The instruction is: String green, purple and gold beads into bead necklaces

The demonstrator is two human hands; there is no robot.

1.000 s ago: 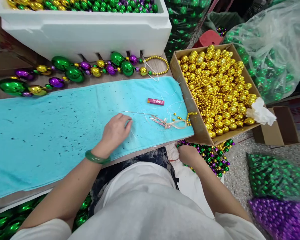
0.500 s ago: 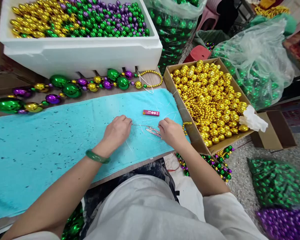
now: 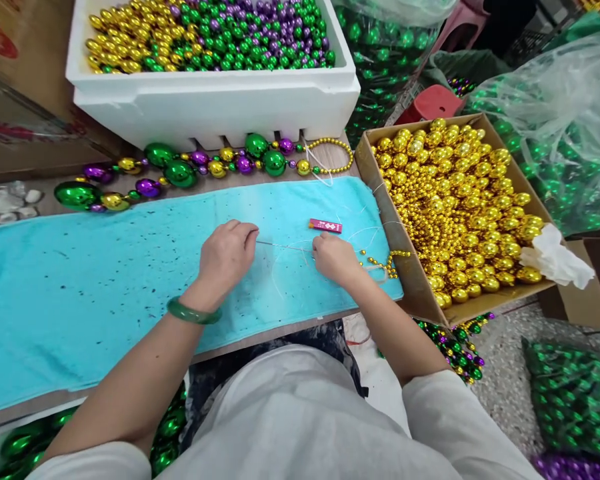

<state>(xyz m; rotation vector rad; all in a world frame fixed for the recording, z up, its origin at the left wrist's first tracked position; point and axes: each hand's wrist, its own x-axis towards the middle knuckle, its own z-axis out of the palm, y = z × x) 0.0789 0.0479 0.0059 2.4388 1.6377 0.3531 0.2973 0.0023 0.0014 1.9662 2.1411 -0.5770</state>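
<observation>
My left hand (image 3: 229, 252), with a green bangle (image 3: 194, 311) at its wrist, pinches the end of a thin needle-like wire (image 3: 271, 244) above the blue cloth (image 3: 170, 267). From the wire, fine clear thread (image 3: 303, 249) runs to my right hand (image 3: 337, 257), whose fingertips are closed on it. Just beyond the right fingers lies a small dark red lighter (image 3: 325, 226). Beside the right wrist are a short gold bead string (image 3: 399, 253) and a pale loop (image 3: 379, 273), perhaps a tool handle. The pliers-like snips are hidden or out of sight.
Behind the cloth lies a large bead garland (image 3: 181, 173) in front of a white foam box (image 3: 215, 100) of beads. A cardboard box (image 3: 433, 303) of gold beads stands at the right. Bags of green beads (image 3: 573, 393) and a red stool (image 3: 437, 101) are farther right.
The snips seen at my right hand have gone from sight. My right hand has come closer to the left and meets the thread. The view has swung left.
</observation>
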